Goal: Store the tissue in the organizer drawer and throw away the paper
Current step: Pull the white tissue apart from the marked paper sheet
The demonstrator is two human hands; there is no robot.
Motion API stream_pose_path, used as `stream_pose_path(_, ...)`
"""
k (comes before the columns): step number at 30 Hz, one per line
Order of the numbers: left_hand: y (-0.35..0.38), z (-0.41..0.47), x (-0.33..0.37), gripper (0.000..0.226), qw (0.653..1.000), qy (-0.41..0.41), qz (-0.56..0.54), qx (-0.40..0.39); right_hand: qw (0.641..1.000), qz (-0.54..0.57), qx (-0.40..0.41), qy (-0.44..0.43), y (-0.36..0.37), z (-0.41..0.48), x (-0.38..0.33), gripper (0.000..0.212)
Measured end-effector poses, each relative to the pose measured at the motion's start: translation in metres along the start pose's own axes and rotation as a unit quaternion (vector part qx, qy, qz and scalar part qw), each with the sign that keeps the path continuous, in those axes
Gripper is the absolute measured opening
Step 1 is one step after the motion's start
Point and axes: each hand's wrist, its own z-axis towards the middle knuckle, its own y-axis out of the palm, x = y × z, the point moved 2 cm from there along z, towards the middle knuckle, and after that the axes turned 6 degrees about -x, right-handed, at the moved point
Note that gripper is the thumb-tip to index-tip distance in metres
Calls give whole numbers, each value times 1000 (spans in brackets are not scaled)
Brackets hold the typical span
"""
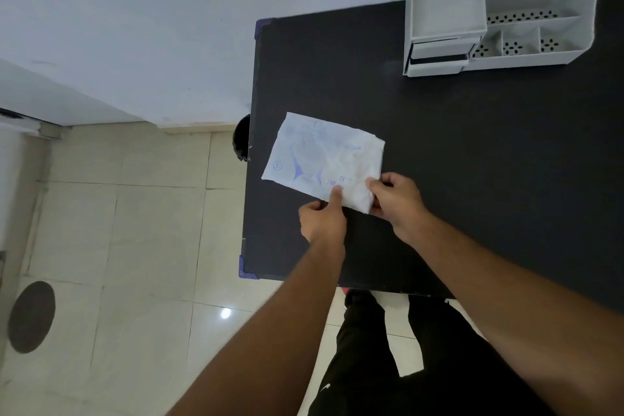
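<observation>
A white paper wrapper with blue print [320, 155] lies flat on the black table [472, 162] near its left edge. A white tissue [358, 197] sticks out at the wrapper's near right corner. My left hand [322, 218] pins the wrapper's near edge with a fingertip. My right hand [395, 199] pinches the tissue at that corner. The white organizer [499, 7] stands at the table's far right, and its small drawer [439, 52] at the lower left front looks slightly pulled out.
A dark round bin [241, 137] shows partly beside the table's left edge, on the tiled floor [135, 246]. A round dark floor mark [32, 316] lies at the far left. The white wall is behind the table.
</observation>
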Motion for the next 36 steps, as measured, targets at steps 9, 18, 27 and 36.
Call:
stream_pose_path(9, -7, 13, 30, 17, 995, 3, -97, 3, 999, 5, -19, -34, 2, 2, -7, 18)
stream_pose_path(18, -11, 14, 27, 22, 999, 38, 18, -20, 997, -53, 32, -41, -6, 3, -1, 22)
stream_pose_path(27, -7, 4, 30, 47, 815, 273, 506, 75, 996, -46, 46, -61, -12, 10, -9, 19)
stream_pose_path(36, 13, 39, 65, 55, 664, 412, 621, -70, 994, -59, 17, -95, 5, 10, -19, 34)
